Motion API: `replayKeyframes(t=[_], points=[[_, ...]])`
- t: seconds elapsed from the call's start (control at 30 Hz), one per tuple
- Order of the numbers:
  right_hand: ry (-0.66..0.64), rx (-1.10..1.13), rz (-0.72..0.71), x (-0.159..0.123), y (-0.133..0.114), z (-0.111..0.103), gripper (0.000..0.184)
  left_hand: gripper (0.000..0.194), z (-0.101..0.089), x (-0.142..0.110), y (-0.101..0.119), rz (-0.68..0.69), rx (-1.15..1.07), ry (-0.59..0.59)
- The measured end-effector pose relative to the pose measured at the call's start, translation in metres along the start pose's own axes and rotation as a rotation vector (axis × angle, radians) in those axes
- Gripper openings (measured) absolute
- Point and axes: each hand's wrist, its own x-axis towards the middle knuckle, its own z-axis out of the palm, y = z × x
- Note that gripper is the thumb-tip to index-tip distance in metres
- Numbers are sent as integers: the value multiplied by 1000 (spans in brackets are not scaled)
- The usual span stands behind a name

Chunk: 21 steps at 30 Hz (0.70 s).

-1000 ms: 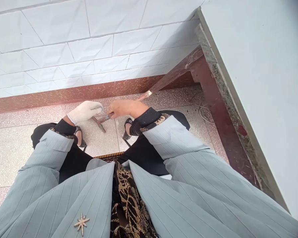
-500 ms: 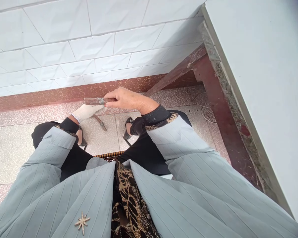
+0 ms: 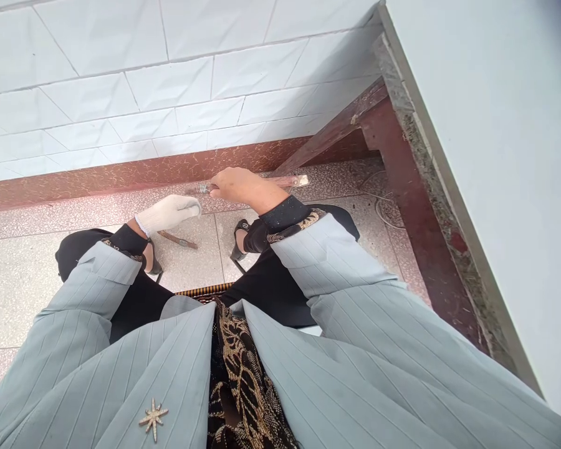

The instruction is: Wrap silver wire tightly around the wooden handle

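Note:
My bare right hand [image 3: 238, 185] is closed round a reddish-brown wooden stick [image 3: 287, 181]. Its pale, bare-looking end points right, and silvery wire [image 3: 203, 188] is wound round it left of my fingers. The far left tip is blurred. To the left, my left hand [image 3: 168, 213] wears a white knitted glove, with its fingers curled. From under the glove sticks out a thin, slightly curved brown rod [image 3: 177, 239] with a metal-looking band near its end. The glove hides the grip on this rod. A small gap separates the two hands.
A white tiled wall [image 3: 172, 81] with a red-brown skirting [image 3: 121, 171] stands ahead. On the right, a dark red frame [image 3: 402, 168] supports a white tabletop [image 3: 486, 125]. A pale cable [image 3: 381, 212] lies on the speckled floor [image 3: 23, 280] beside it.
My right hand has shifted slightly right, and the stick now reaches out to its right instead of far left over the glove. My left hand has come apart from it; the curved rod has tilted flatter.

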Motion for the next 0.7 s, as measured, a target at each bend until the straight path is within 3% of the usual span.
replayKeyframes(t=[0.2, 0.43, 0.6, 0.7], points=[[-232, 129, -240, -5, -4, -4, 17, 30, -12, -4, -6, 5, 24, 127], [-396, 387, -443, -13, -3, -10, 22, 29, -17, -2, -4, -21, -7, 160], [-276, 588, -520, -24, 4, -20, 26, 25, -11, 2, -12, -22, -147, 130], [-49, 773, -418, -24, 12, -24, 21, 22, -3, 3, -10, -55, -252, 120]])
